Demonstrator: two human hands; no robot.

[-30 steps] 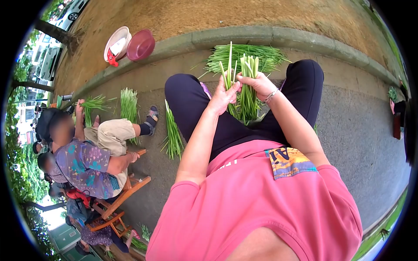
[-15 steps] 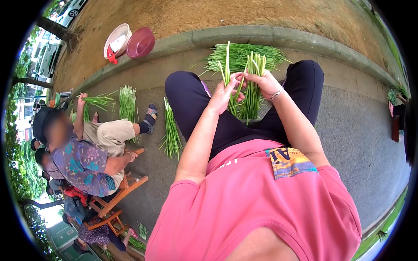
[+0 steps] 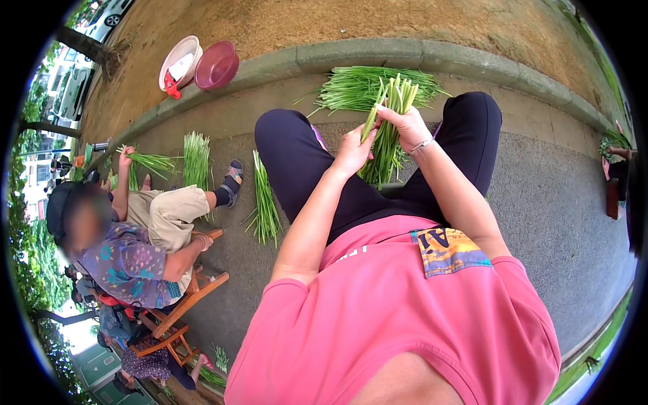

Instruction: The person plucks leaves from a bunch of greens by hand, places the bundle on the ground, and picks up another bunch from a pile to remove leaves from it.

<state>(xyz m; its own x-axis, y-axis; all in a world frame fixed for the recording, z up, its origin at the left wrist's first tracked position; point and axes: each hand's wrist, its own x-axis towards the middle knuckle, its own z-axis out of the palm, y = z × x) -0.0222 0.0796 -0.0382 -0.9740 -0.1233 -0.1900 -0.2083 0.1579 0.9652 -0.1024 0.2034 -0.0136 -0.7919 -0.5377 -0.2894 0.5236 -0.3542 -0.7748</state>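
Observation:
Between my knees, my right hand [image 3: 408, 129] is closed around an upright bundle of green stalks [image 3: 386, 159], with the pale ends sticking up above the fingers. Beside it, my left hand [image 3: 354, 150] is closed on a few green stalks [image 3: 370, 123], which now lean against the bundle's left side. A wide pile of green stalks [image 3: 337, 88] lies on the ground beyond my hands. Another row of stalks [image 3: 264, 206] lies left of my left knee.
At left a seated person [image 3: 128, 260] on a wooden chair [image 3: 192, 300] holds stalks, near another stalk pile [image 3: 196, 162]. A pale basin [image 3: 191, 47] and a dark red basin [image 3: 217, 65] stand by the curb [image 3: 391, 50]. More people sit at lower left.
The few stalks in my left hand have moved right, up against the bundle, and tilted. My left hand has dropped slightly lower. The person at left has leaned a little.

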